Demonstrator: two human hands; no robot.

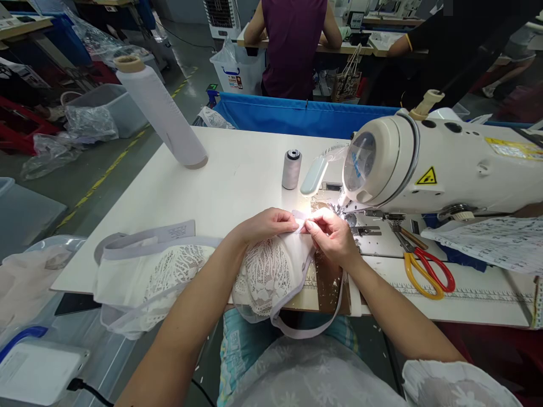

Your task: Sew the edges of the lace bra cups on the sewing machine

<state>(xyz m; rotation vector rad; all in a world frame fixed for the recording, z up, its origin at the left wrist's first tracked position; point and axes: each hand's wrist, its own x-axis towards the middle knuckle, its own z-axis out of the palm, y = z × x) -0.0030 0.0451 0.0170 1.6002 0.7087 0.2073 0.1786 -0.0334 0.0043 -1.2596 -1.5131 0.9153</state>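
A white lace bra (271, 274) with pale lilac edging lies at the table's front edge, one strap looping down below. My left hand (274, 222) pinches the top of its cup edge. My right hand (332, 233) grips the same edge between thumb and fingertips, close to the left fingers. Both hands are just left of the needle area of a white sewing machine (458, 155), which is lit by its lamp. More of the lace bra piece (161, 265) stretches out on the left, partly behind my left forearm.
A lilac thread spool (292, 170) stands behind my hands. A large thread cone or bottle-like roll (163, 113) stands at the back left. Scissors (424, 268) with red and yellow handles lie on the right. Printed paper (492, 243) lies beside the machine. A co-worker (294, 48) sits beyond the blue cloth trough (288, 116).
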